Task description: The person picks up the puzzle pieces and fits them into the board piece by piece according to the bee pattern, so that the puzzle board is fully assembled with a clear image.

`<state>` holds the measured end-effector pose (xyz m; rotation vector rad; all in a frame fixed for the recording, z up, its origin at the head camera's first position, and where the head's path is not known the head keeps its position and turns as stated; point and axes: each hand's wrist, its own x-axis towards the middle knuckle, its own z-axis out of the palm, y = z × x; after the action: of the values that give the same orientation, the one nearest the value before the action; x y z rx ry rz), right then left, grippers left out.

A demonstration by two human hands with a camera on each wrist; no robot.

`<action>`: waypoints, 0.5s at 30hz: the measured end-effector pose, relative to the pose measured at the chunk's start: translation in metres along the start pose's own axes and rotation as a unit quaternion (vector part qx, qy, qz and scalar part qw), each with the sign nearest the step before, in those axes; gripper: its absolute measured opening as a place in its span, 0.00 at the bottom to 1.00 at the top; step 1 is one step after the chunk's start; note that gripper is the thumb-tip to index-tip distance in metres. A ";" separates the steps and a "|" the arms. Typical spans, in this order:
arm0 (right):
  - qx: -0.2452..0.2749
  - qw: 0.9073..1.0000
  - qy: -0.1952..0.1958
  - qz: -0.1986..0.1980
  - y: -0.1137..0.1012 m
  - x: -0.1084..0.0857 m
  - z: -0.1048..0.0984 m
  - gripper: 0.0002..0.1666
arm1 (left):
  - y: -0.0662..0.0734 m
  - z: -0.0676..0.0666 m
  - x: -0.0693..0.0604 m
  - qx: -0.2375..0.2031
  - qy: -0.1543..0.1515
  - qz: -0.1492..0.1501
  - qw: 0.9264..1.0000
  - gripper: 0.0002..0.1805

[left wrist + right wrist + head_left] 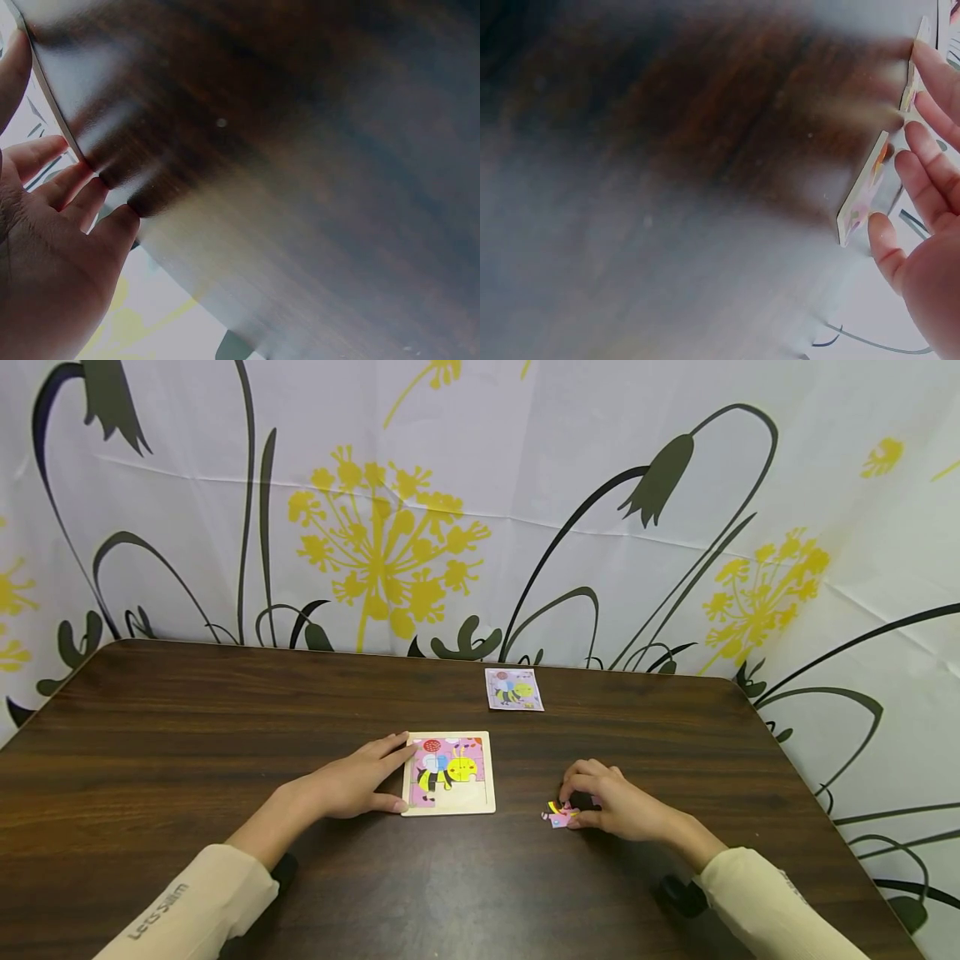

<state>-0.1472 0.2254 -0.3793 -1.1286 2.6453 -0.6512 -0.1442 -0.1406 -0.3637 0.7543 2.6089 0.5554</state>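
Observation:
A square wooden puzzle board lies flat, its bee picture partly filled and its lower right showing bare wood. My left hand rests along the board's left side, fingers spread toward the top corner and thumb by the bottom corner. To the right of the board, my right hand pinches a pink and yellow puzzle piece at the tabletop between thumb and index finger. Another loose puzzle piece lies under that hand, near the little finger in the right wrist view.
A printed card with the same bee picture lies near the back edge of the dark wooden table. Behind it hangs a white cloth with yellow and grey flowers.

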 end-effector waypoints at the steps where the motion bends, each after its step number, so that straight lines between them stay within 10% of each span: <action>1: -0.002 1.000 0.002 -0.002 0.000 0.000 0.000 0.12 | 0.000 0.000 0.000 0.000 0.000 0.000 1.000 0.43; 15: -0.007 0.999 0.016 -0.029 0.001 -0.001 0.001 0.10 | 0.000 0.000 0.000 0.003 0.000 0.003 1.000 0.43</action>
<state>-0.1470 0.2262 -0.3806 -1.2128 2.6570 -0.6692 -0.1444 -0.1409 -0.3636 0.7650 2.6102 0.5505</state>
